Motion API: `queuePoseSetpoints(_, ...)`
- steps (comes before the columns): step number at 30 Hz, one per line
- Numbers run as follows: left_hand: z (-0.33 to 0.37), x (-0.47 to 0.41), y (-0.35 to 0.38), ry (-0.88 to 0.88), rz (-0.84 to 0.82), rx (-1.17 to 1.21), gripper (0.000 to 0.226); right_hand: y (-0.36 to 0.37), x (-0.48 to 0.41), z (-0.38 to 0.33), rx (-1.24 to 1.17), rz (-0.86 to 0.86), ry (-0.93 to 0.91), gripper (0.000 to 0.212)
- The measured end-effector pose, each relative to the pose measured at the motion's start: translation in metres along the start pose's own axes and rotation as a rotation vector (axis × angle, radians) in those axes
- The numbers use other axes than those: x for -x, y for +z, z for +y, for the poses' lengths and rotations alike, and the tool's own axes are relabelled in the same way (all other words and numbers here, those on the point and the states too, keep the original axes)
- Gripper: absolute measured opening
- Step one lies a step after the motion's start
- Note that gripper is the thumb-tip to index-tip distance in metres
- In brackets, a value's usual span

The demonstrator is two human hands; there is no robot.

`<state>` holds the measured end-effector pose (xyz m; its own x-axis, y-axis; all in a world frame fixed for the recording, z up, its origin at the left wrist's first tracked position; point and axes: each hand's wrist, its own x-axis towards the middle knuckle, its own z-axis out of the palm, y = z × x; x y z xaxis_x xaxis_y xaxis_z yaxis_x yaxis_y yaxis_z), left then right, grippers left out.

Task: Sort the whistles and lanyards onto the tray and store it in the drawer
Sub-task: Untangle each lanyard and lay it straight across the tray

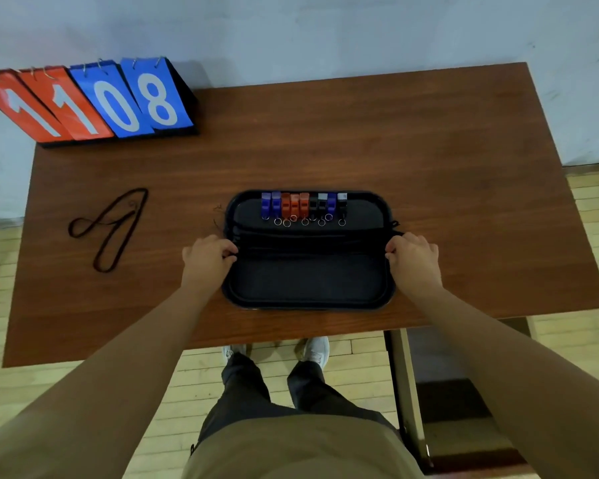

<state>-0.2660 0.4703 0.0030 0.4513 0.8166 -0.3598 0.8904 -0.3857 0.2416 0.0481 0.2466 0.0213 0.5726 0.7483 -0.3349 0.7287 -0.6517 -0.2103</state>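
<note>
Brown wood-grain table (412, 140), far edge against a pale grey-blue wall; light plank floor shows L, R & below the near edge. Under the near-right corner sits a dark boxy unit (453, 406); can't tell what it is. Only readable writing: flip scoreboard (94, 102) at the far-left corner, white digits "1 1" on red cards, "0 8" on blue. No brand visible anywhere. Black tray (308, 300) sits mid-table close to the near edge. Whistles (303, 205) stand in a row along the tray's far rim: 2 blue, 3 orange, then black & blue mixed, w/ silver rings at their near ends. Black lanyards (308, 242) lie stretched across the tray's middle, side to side. One loose lanyard (109, 228) lies looped on the table's left part, well apart from the tray. Left hand (210, 254) at the tray's left rim, right hand (414, 254) at the right rim, fingers curled in where the cord bundle ends; can't tell if they pinch cords or rim.
</note>
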Motion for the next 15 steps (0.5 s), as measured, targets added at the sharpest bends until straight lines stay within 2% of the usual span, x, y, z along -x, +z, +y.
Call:
queuePoseSetpoints(6,-0.001,0.005,0.000,-0.006,0.033,0.029,0.018,0.004,0.003,-0.004,0.025,-0.019,0.032,0.025)
queuePoseSetpoints(10,-0.019,0.013,-0.010,-0.052,0.027,0.220,0.023,-0.006,0.011,-0.015,-0.022,0.049,0.066,0.030)
queuePoseSetpoints(13,-0.040,0.017,-0.023,-0.071,0.036,0.260,0.028,-0.018,0.010,-0.039,-0.060,0.088,0.046,0.032)
queuePoseSetpoints(15,-0.055,0.018,-0.034,-0.089,0.055,0.256,0.023,-0.025,0.006,-0.066,-0.087,0.099,0.007,0.031)
